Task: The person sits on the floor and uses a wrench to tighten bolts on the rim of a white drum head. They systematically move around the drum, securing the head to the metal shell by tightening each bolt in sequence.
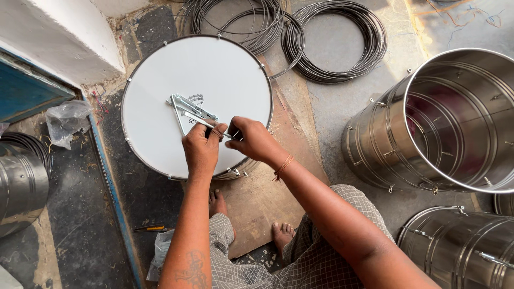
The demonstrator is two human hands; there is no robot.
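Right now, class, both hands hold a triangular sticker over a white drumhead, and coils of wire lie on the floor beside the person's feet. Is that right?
Not quite. The coils of wire lie beyond the white drumhead, far from the feet, as the head view shows. The rest stands: left hand and right hand hold the triangular sticker over it.

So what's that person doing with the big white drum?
A person sits on the floor over a round drum with a white skin. The left hand and right hand meet above it, pinching a thin shiny strip peeled from a triangular sticker lying on the skin. Empty steel drum shells stand to the right, and coils of wire lie on the floor behind.
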